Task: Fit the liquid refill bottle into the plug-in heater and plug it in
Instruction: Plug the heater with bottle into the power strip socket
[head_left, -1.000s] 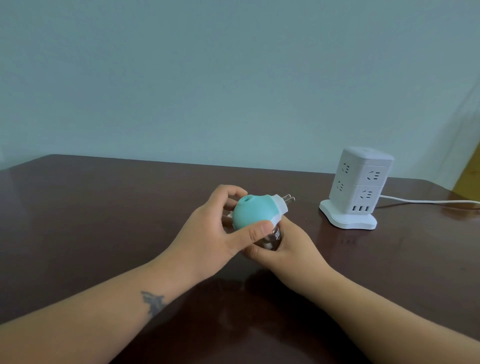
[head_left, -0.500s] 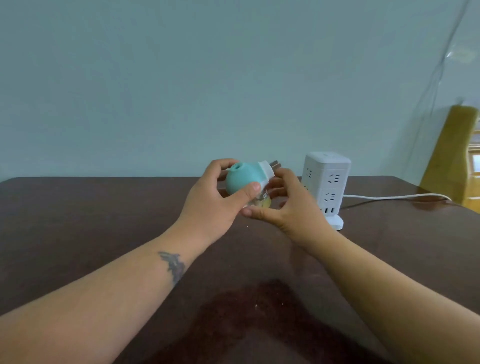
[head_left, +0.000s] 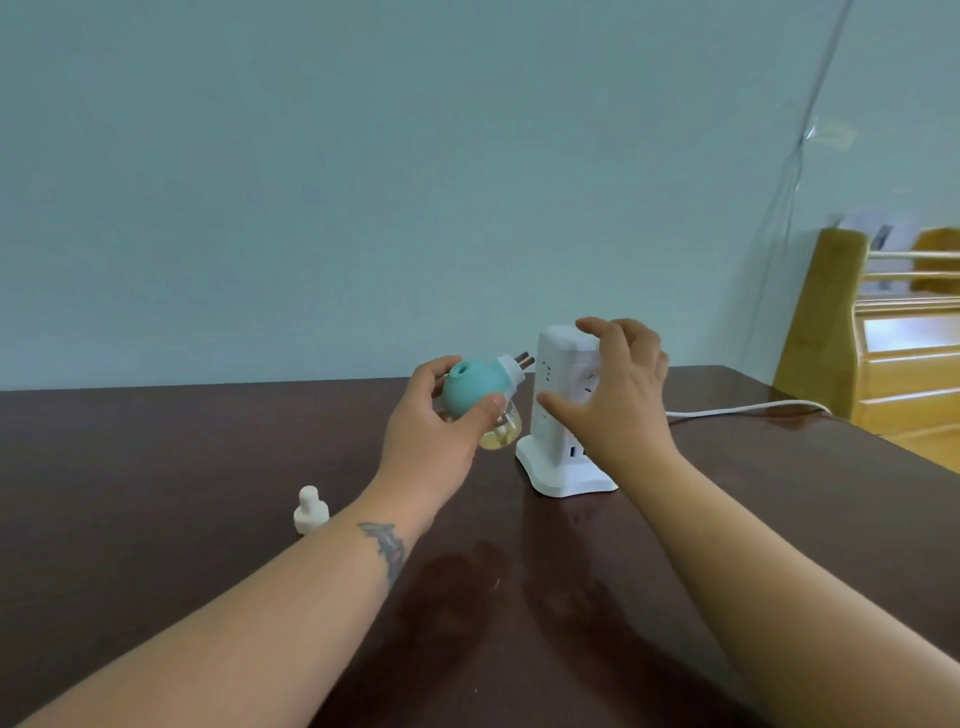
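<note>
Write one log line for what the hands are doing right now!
left hand: holds heater, bottle fitted | right hand: open at power tower | prongs: not plugged in

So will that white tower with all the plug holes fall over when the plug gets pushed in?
It might wobble: the power strip tower is tall and narrow, and the push would land high on its side. Its wider base probably helps. The right hand is spread around it, likely to steady it, while the left hand holds the teal plug-in heater with prongs aimed at it.
</note>
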